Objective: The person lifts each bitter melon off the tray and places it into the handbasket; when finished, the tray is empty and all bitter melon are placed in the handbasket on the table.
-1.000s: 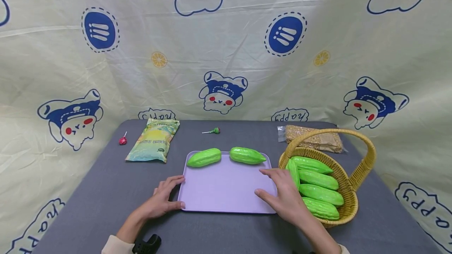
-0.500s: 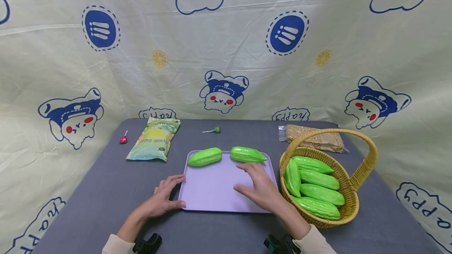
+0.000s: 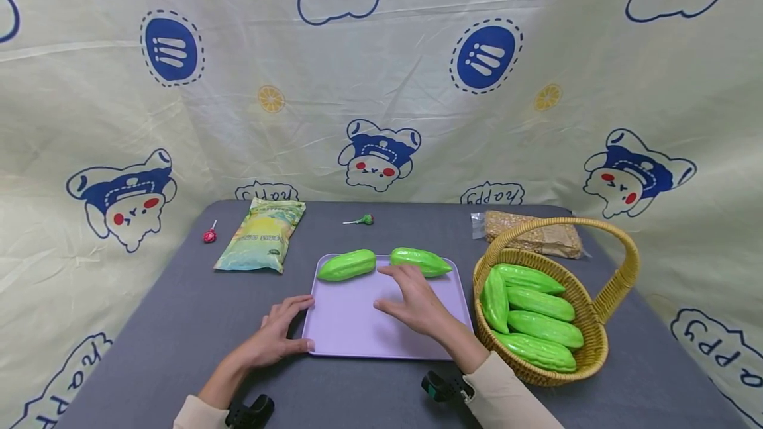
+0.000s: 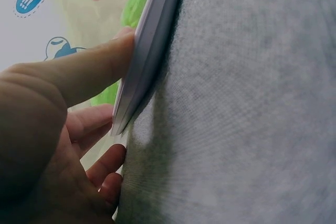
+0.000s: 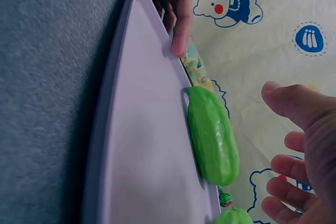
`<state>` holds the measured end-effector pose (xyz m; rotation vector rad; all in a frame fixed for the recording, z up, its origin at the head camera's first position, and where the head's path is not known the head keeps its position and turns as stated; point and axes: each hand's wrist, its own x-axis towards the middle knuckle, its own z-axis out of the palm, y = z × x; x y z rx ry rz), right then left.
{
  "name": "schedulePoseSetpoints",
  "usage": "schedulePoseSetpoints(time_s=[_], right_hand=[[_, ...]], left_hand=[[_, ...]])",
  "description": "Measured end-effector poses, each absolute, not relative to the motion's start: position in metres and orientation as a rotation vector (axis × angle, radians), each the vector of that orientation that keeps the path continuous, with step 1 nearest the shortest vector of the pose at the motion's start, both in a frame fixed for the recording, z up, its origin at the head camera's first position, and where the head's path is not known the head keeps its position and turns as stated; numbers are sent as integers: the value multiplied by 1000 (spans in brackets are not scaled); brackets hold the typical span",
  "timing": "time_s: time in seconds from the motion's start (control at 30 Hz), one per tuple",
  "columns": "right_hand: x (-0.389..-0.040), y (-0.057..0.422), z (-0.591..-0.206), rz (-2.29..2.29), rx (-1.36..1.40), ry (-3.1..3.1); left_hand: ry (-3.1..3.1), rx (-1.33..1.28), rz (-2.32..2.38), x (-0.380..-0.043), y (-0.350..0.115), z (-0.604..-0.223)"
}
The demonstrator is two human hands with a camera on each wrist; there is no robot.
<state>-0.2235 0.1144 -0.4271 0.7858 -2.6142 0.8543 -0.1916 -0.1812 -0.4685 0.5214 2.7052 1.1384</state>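
Note:
A lilac tray lies flat on the table, with two green ridged gourds along its far edge. At the tray's left side, my left hand touches the rim, its thumb at the near corner and fingers spread farther up. Over the tray's right half, my right hand hovers with thumb and fingers apart and nothing between them; its fingertips hide part of the right gourd's near side. To the right stands a wicker basket holding several more green gourds.
Behind the tray lie a yellow-green snack bag, a red lollipop and a green lollipop. A clear packet of tan grains lies behind the basket, whose tall handle arches up. A patterned cloth hangs behind the table.
My right hand has moved left from beside the basket to above the tray, uncovering the gourd at the basket's left side. The left hand stays at the tray rim.

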Motion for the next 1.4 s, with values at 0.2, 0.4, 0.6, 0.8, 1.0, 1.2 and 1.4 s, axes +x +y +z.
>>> schedulePoseSetpoints(time_s=[0.2, 0.4, 0.6, 0.8, 1.0, 1.2, 1.4], right_hand=[[-236, 106, -428, 827, 860, -2593], [-247, 100, -430, 769, 905, -2572], [-257, 93, -432, 720, 910, -2624], [-266, 85, -431, 709, 910, -2659], [-274, 80, -428, 711, 897, -2739], [-282, 75, -428, 655, 916, -2765], [-289, 71, -428, 587, 909, -2797]], left_hand=[[2693, 501, 1136, -193, -181, -469], [2692, 493, 1137, -193, -179, -468], [2687, 477, 1140, -193, -179, -469], [2694, 468, 1131, -193, -180, -469], [2699, 517, 1129, -193, -179, -470], [2693, 496, 1136, -193, -180, -470], [2692, 517, 1145, -193, -181, -470]])
